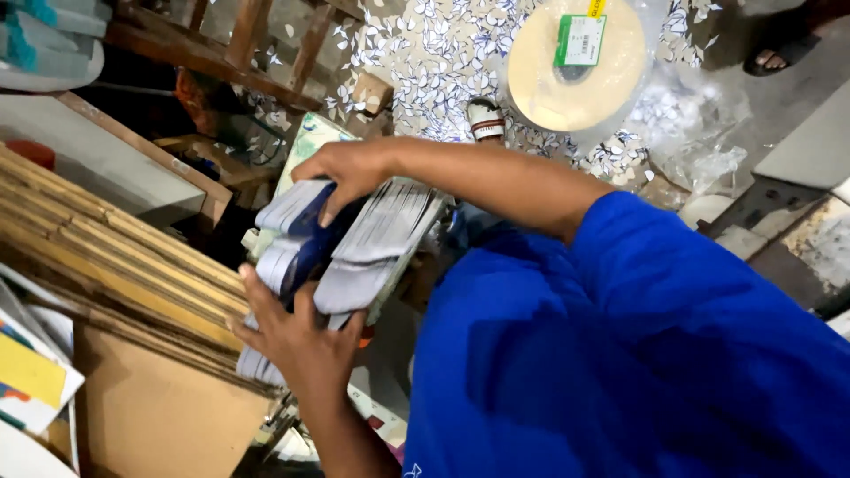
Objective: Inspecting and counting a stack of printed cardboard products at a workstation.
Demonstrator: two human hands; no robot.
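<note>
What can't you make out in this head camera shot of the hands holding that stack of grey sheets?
- Stack of grey sheets: what they are is blurred.
- Right hand and left hand: palms hidden behind the stack.
- Foot: person cut off by top edge.
- Roll: cut off by top edge.

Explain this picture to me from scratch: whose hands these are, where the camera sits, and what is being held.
There is no machine here. A camera worn on a person's head looks down at their own two bare hands. The person wears a blue shirt. The left hand grips the near end of a stack of grey and dark blue cut pieces, shaped like shoe soles. The right hand presses on the far end of that stack. To the left lie long wooden strips and a sheet of cardboard. On the floor beyond are small white scraps and a big roll of pale tape. Another person's sandalled foot shows at top right.
</note>
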